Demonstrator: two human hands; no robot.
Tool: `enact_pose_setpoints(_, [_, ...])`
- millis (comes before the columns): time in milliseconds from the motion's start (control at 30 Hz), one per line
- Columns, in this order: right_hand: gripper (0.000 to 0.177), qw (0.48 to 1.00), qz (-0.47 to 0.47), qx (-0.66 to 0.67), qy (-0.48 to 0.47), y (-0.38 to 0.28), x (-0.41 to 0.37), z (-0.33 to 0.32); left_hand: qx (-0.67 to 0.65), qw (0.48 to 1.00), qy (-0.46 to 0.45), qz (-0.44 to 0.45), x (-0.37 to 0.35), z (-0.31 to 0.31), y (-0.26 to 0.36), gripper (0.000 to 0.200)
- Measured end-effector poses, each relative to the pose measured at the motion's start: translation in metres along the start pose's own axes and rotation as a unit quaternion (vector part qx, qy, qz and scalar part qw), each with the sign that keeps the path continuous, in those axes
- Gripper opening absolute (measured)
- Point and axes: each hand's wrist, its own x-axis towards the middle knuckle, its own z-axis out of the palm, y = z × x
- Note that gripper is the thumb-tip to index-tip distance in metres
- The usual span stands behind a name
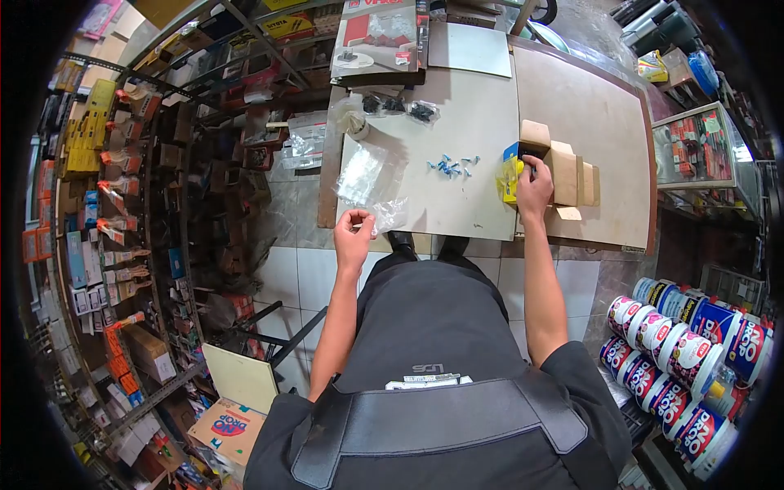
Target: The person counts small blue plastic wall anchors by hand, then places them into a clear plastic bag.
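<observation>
My left hand (pixel 354 234) is at the table's near edge, thumb and fingers pinched on a small clear plastic bag (pixel 390 214). My right hand (pixel 535 189) is bent over a yellow and blue box (pixel 510 181), its curled fingertips at the box's opening; what they grip is hidden. Brown cardboard flaps (pixel 565 175) stand open beside that hand. Between my hands lies a loose pile of small blue screws (pixel 451 167). A larger clear plastic bag (pixel 365 173) rests flat beyond my left hand.
Small bags of dark parts (pixel 423 112) and a clear container (pixel 353 122) sit farther back on the table (pixel 478 90). A large printed box (pixel 380 37) stands at the far edge. Stocked shelves (pixel 122 180) line the left; paint buckets (pixel 690 355) are stacked right.
</observation>
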Motion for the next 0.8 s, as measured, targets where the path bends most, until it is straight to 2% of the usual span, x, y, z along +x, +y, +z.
enact_pose_setpoints(33, [0.026, 1.000, 0.000, 0.001, 0.001, 0.002, 0.006, -0.002, -0.002, 1.000, 0.000, 0.003, 0.001, 0.001, 0.000, 0.010])
enact_pose_setpoints(100, [0.030, 0.997, 0.056, -0.058, -0.010, 0.007, 0.016, -0.007, -0.003, 1.000, 0.002, 0.004, 0.002, 0.001, -0.001, 0.010])
enact_pose_setpoints(133, [0.040, 0.993, 0.034, -0.091, -0.060, 0.021, 0.020, -0.008, -0.004, 1.000, -0.006, 0.005, 0.002, 0.000, -0.002, 0.011])
enact_pose_setpoints(167, [0.040, 0.993, 0.036, -0.091, -0.060, 0.035, 0.018, -0.005, -0.004, 1.000, -0.015, 0.005, 0.003, -0.001, -0.004, 0.011])
enact_pose_setpoints(233, [0.051, 0.948, -0.033, -0.249, -0.198, 0.062, 0.014, 0.002, -0.007, 1.000, -0.014, 0.005, 0.003, 0.000, -0.003, 0.011])
enact_pose_setpoints(267, [0.061, 0.938, -0.019, -0.250, -0.239, 0.077, 0.016, 0.008, -0.012, 1.000, -0.010, 0.005, 0.002, 0.001, -0.003, 0.011])
enact_pose_setpoints(367, [0.060, 0.922, 0.032, -0.252, -0.294, 0.042, 0.021, -0.013, -0.012, 1.000, -0.015, 0.010, 0.003, 0.000, -0.006, 0.011])
enact_pose_setpoints(500, [0.051, 0.934, 0.040, -0.222, -0.278, 0.032, 0.018, -0.023, -0.009, 1.000, -0.010, 0.011, 0.004, 0.004, -0.007, 0.012])
enact_pose_setpoints(567, [0.035, 0.950, -0.003, -0.218, -0.222, 0.043, 0.012, -0.022, -0.013, 1.000, -0.015, 0.010, 0.004, 0.006, -0.007, 0.012])
enact_pose_setpoints(600, [0.035, 0.950, -0.003, -0.219, -0.221, 0.041, 0.009, -0.024, -0.014, 1.000, -0.015, 0.010, 0.004, 0.007, -0.007, 0.012])
enact_pose_setpoints(667, [0.021, 0.968, 0.066, -0.128, -0.204, 0.036, -0.001, -0.028, -0.021, 1.000, -0.015, 0.004, 0.003, 0.008, -0.005, 0.012])
enact_pose_setpoints(800, [0.015, 0.981, 0.056, -0.093, -0.163, 0.042, -0.005, -0.027, -0.018, 1.000, -0.022, 0.006, 0.005, 0.008, -0.007, 0.012])
